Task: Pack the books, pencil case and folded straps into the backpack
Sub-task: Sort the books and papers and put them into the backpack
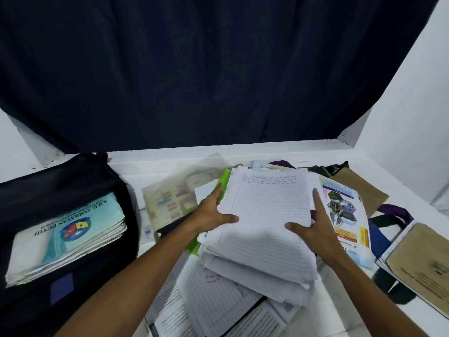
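Note:
A thick stack of lined white papers (264,215) lies in the middle of the white surface, on top of other books and sheets. My left hand (213,212) grips its left edge, thumb on top. My right hand (315,224) grips its right edge, forefinger stretched out along the side. At the left sits the black backpack (73,176), open, with a pile of teal-covered school books (68,237) lying in its mouth. A green folder (223,181) pokes out under the stack's left side.
A clear plastic sleeve with a colourful sheet (170,200) lies between backpack and stack. A glossy brochure (345,215) is to the right. Brown tote bags with purple and blue straps (418,263) sit at the far right. A dark curtain (218,69) hangs behind.

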Demonstrator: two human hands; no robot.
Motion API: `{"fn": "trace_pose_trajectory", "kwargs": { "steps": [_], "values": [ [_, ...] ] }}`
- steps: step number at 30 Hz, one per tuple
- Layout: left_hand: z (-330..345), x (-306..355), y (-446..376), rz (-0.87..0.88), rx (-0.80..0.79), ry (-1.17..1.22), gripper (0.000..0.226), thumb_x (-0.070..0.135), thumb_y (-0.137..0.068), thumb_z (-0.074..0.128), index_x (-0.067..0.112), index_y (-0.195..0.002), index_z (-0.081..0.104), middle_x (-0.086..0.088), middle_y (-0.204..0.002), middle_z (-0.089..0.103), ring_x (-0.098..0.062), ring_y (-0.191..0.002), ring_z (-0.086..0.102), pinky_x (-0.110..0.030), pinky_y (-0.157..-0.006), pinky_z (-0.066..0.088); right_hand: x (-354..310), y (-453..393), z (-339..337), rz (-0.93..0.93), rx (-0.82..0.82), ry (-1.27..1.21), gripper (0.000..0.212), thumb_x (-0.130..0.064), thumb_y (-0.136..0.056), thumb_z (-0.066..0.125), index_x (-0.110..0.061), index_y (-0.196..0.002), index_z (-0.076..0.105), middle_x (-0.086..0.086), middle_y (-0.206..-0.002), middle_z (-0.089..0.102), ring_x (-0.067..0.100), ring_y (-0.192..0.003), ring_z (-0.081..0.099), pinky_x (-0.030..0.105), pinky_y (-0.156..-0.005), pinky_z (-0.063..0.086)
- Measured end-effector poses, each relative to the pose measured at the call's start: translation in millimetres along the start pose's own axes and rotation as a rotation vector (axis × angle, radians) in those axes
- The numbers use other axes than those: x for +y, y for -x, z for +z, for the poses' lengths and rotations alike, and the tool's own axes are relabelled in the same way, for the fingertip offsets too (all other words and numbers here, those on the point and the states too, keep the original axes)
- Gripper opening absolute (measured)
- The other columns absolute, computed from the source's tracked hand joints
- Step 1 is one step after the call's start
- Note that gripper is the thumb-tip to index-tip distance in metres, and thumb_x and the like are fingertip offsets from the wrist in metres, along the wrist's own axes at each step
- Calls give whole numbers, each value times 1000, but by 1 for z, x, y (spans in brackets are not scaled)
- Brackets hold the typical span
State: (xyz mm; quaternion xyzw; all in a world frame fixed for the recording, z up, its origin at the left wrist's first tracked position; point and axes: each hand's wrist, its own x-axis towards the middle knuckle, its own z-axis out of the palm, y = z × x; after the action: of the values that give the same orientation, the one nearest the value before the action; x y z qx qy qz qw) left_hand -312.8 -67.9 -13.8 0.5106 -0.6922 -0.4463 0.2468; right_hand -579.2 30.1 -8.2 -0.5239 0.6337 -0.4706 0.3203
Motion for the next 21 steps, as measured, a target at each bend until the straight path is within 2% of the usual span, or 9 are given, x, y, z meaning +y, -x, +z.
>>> {"fn": "trace_pose_trajectory", "kwargs": {
  "steps": [2,4,6,9,13,16,17,19,21],
  "values": [
    [3,-4,-1,-54,-29,2,118,41,-65,88,25,-156,15,8,-158,26,-11,-144,27,-30,-116,29,-1,1,1,101,38,-79,100,-2,-76,79,-17,-153,16,-6,-125,47,16,-115,48,30,-93,43],
    [7,-9,-1,-71,-56,-32,106,31,-73,85,20,-155,20,6,-160,23,-11,-145,25,-26,-116,26,3,1,1,114,12,-79,74,0,-76,78,-16,-138,42,-8,-112,58,20,-110,56,19,-77,47],
    [9,-12,-1,-69,-43,-17,103,30,-74,85,20,-155,22,6,-160,23,-10,-145,25,-25,-115,25,4,0,2,110,-4,-73,56,1,-76,77,-19,-122,52,-12,-103,62,16,-104,61,9,-68,43],
    [9,-14,-1,-75,-32,-2,103,30,-73,86,21,-154,23,7,-159,25,-11,-145,26,-23,-114,25,6,-1,3,123,-23,-81,55,2,-76,77,-15,-124,54,-8,-106,63,1,-95,59,10,-70,44],
    [8,-13,-5,-88,-37,-23,103,29,-73,86,20,-154,23,5,-159,26,-12,-144,28,-22,-111,28,7,-4,0,158,-6,-50,58,0,-75,79,-13,-126,55,0,-111,66,18,-101,62,24,-78,48],
    [7,-8,-5,-95,-70,-129,104,35,-74,84,20,-155,22,3,-159,26,-15,-144,29,-26,-113,31,4,-7,-3,205,-58,144,54,-12,-73,83,-6,-119,56,2,-97,65,13,-75,58,17,-56,43],
    [5,-5,-5,-106,-77,-168,103,39,-74,83,20,-155,23,1,-158,30,-16,-143,33,-24,-110,34,0,-8,-4,214,-91,281,55,-21,-73,83,-6,-118,54,3,-99,65,14,-75,57,19,-58,43],
    [-3,-1,-4,-124,-48,-215,91,49,-75,79,21,-150,35,-4,-141,53,-18,-128,52,-22,-96,42,-8,-10,-6,245,-166,657,64,-43,-76,78,-11,-123,48,7,-119,61,22,-96,59,27,-72,45],
    [-21,-12,-6,-121,134,-238,66,53,-79,74,21,-134,56,-8,-120,66,-22,-112,63,-26,-88,46,-18,-11,-9,280,-208,916,69,-61,-79,66,-16,-128,46,6,-127,59,23,-107,58,32,-81,46]
  ]
}}
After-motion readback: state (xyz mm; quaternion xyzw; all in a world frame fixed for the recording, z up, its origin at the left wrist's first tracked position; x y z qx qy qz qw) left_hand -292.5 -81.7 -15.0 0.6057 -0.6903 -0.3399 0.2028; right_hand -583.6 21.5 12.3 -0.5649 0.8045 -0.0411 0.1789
